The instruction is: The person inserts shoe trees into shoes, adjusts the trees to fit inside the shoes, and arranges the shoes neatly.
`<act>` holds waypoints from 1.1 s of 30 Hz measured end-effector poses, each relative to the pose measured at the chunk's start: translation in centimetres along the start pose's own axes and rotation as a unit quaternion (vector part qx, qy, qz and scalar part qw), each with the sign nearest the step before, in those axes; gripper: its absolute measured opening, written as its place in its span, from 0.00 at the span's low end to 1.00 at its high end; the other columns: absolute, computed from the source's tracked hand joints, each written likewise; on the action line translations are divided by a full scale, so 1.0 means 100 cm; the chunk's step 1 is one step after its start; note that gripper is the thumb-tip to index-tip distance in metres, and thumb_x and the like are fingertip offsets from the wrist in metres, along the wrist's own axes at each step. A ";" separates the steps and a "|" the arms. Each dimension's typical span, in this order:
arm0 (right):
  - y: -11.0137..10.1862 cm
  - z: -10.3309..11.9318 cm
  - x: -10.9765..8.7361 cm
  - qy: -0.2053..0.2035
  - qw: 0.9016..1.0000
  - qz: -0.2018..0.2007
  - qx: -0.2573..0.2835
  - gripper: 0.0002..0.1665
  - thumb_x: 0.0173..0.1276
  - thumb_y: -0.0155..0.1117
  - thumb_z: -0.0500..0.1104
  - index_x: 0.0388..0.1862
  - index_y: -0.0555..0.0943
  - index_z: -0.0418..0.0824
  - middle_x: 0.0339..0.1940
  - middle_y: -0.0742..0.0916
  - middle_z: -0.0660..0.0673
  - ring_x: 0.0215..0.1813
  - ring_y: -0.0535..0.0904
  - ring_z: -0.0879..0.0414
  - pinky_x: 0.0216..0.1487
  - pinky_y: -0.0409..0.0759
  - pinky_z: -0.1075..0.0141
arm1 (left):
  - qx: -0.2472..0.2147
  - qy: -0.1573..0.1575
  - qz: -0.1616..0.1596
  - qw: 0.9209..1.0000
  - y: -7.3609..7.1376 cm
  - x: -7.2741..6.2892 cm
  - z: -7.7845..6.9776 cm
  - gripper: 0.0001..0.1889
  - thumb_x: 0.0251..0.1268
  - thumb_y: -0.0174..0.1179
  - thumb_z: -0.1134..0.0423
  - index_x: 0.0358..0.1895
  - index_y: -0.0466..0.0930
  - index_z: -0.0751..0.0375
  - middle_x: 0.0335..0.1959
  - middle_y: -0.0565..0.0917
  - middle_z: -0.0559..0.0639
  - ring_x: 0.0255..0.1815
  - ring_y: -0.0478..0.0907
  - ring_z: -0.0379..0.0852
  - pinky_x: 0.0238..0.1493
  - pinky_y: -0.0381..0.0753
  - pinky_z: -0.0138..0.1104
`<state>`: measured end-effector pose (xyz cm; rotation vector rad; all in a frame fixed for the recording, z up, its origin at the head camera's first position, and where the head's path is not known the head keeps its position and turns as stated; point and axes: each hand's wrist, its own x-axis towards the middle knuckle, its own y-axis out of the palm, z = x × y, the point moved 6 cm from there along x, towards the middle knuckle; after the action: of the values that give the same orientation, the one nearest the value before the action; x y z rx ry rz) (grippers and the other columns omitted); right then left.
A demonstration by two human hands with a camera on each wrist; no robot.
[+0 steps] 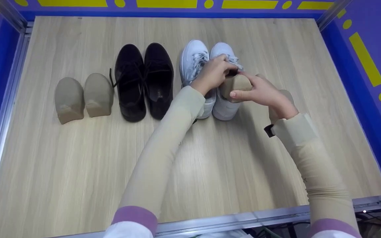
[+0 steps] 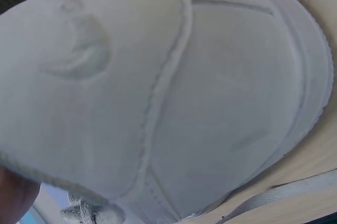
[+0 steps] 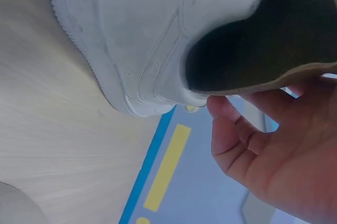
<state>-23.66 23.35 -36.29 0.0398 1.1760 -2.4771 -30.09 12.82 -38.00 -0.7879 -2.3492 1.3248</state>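
Observation:
A pair of white sneakers (image 1: 190, 61) stands right of the table's middle. My left hand (image 1: 213, 74), fingers curled, grips the right sneaker (image 1: 224, 110) at its tongue and opening. In the left wrist view the white leather (image 2: 226, 82) fills the picture, with a bit of a finger (image 2: 16, 197) at its collar edge. My right hand (image 1: 265, 91) holds a tan, round-ended insole (image 1: 240, 82), thumb on the near side, over the heel opening. The right wrist view shows the insole's dark face (image 3: 247, 58) in the opening, above my fingers (image 3: 231, 134).
Black lace-up shoes (image 1: 129, 82) stand left of the sneakers, one lace sticking out. Farther left are two beige rounded, shoe-toe-like pieces (image 1: 69, 96) (image 1: 98, 94). Another beige piece (image 1: 287, 95) is partly hidden behind my right hand. Purple panels (image 1: 167, 8) border the wooden table (image 1: 61, 158).

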 end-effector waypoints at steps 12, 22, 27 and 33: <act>0.002 -0.007 0.006 0.033 0.998 0.041 -0.020 0.44 0.52 0.61 0.61 0.66 0.59 0.52 0.45 0.78 0.43 0.46 0.61 0.49 0.39 0.64 0.61 | 0.004 0.016 -0.006 1.000 -0.002 -0.001 -0.001 0.17 0.65 0.45 0.66 0.54 0.75 0.48 0.45 0.73 0.50 0.40 0.67 0.41 0.44 0.69 0.30; 0.003 -0.001 0.013 0.057 0.988 0.129 -0.069 0.44 0.52 0.58 0.66 0.65 0.58 0.51 0.61 0.70 0.43 0.59 0.63 0.44 0.56 0.61 0.49 | -0.003 0.007 0.003 1.000 0.000 -0.001 0.001 0.18 0.65 0.45 0.67 0.55 0.74 0.47 0.44 0.72 0.49 0.39 0.66 0.40 0.43 0.68 0.29; 0.000 0.002 0.012 0.088 0.976 0.156 -0.126 0.53 0.50 0.53 0.72 0.70 0.50 0.50 0.67 0.63 0.42 0.64 0.58 0.41 0.57 0.60 0.46 | 0.005 0.012 0.006 1.000 -0.001 -0.001 0.001 0.18 0.64 0.45 0.67 0.55 0.74 0.47 0.44 0.72 0.49 0.41 0.66 0.40 0.44 0.68 0.29; -0.001 0.007 0.009 0.078 0.959 0.159 -0.220 0.53 0.49 0.46 0.76 0.69 0.51 0.52 0.71 0.57 0.44 0.63 0.56 0.33 0.53 0.62 0.41 | 0.018 0.016 0.008 1.000 0.001 -0.001 0.000 0.18 0.64 0.46 0.67 0.55 0.74 0.46 0.45 0.72 0.49 0.42 0.67 0.41 0.46 0.68 0.30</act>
<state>-24.45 22.55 -35.91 0.2803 1.6206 -1.9200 -29.99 12.83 -38.02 -0.8117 -2.2932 1.3467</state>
